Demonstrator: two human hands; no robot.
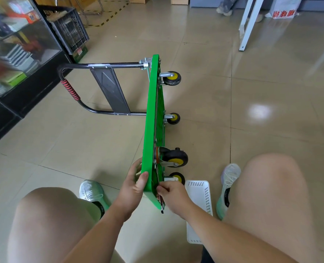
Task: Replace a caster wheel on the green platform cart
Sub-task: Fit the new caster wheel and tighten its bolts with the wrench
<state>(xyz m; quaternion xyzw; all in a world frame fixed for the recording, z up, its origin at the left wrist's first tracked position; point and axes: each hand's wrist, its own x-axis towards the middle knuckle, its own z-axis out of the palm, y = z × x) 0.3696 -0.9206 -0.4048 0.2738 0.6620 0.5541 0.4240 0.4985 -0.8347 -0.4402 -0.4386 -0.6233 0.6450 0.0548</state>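
Nearest, the left hand [133,184] grips the near end of the green platform cart [151,111], thumb curled over its edge. Just right of it, the right hand [173,194] pinches a dark flat metal tool [162,206] against the cart's underside beside the nearest caster wheel [177,177]. The cart stands on its side on the tiled floor [81,149], its four yellow-hubbed casters pointing right and its black handle [70,88] stretching left. A white perforated basket [200,209] lies near right.
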